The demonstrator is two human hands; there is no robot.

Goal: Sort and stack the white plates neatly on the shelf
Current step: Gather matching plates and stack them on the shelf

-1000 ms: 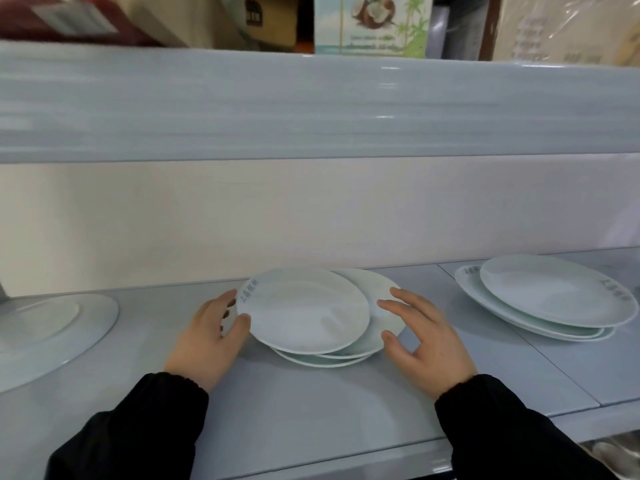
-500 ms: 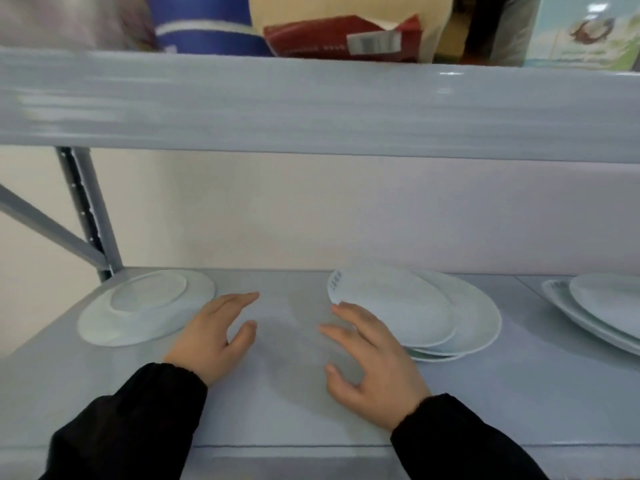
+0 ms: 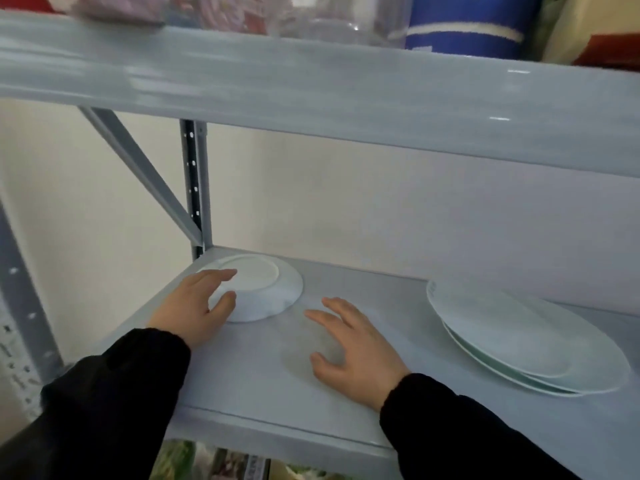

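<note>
upturned plate [image 3: 263, 289] — centre-left — is being touched by spread left hand [image 3: 194, 306] | right hand [image 3: 356, 344] is being held spread, empty, apart

Single head view, close, facing forward and down onto the grey shelf [image 3: 263, 382]

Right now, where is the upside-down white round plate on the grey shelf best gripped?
Probably the near-left rim of the upside-down white round plate, from the front-left, where the left hand lies. Face down, foot ring up, its thin rim is the only grip edge.
</note>
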